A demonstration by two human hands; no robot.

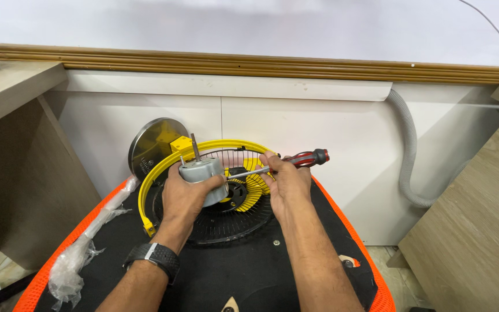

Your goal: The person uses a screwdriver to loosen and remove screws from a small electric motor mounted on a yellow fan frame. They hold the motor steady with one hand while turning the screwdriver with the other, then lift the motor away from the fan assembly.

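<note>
At the far left, a crumpled clear plastic wrapper [85, 242] trails along the orange mesh edge of the black work surface [232, 271]. Behind it, a round brushed-metal disc [151, 147] leans against the white wall panel.

The left hand [186, 193], a dark watch [154, 257] on its wrist, is wrapped around a small silver motor [203, 176]: a smooth, squat metal cylinder with a thin shaft sticking up from its top. It is held just above the middle of a fan guard [215, 222], a round cage of fine black wire spokes with a glossy yellow plastic rim, lying on the black surface. A ribbed yellow fan blade shows through beside the motor.

The right hand [287, 182] grips a screwdriver [295, 160] with a red and black handle, its steel shank pointing left, the tip at the motor's side.

To the right, a grey corrugated hose [408, 156] curves down the wall beside a wood-grain cabinet [475, 231].
</note>
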